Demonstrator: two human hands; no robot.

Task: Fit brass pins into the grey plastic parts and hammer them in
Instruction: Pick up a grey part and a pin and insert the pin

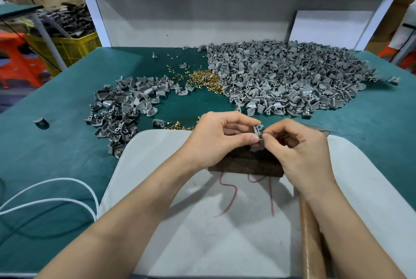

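- My left hand [216, 137] pinches one grey plastic part [258, 131] between thumb and forefinger, just above the dark block [245, 166] at the far edge of the white board [202, 222].
- My right hand [299, 150] is curled, its thumb and forefinger nipped together on the part's 3 o'clock edge. Whether a pin sits between them is hidden.
- The part looks light, stiff and smooth, so I judge it could twist or pop out of a loose pinch. I hold it by its flat wall and leave the round eyelet at 12 o'clock free.
- The brass pins [203, 78] lie heaped at 11 o'clock from my hands. They look tiny, hard and ready to roll, so each is best taken by its head with the fingertips.
- The large heap of parts [292, 80] is at 1 o'clock and the smaller heap [121, 107] at 10 o'clock.
- The hammer handle [309, 233] lies under my right forearm at 5 o'clock. Thin plastic may crack, so I would strike lightly.
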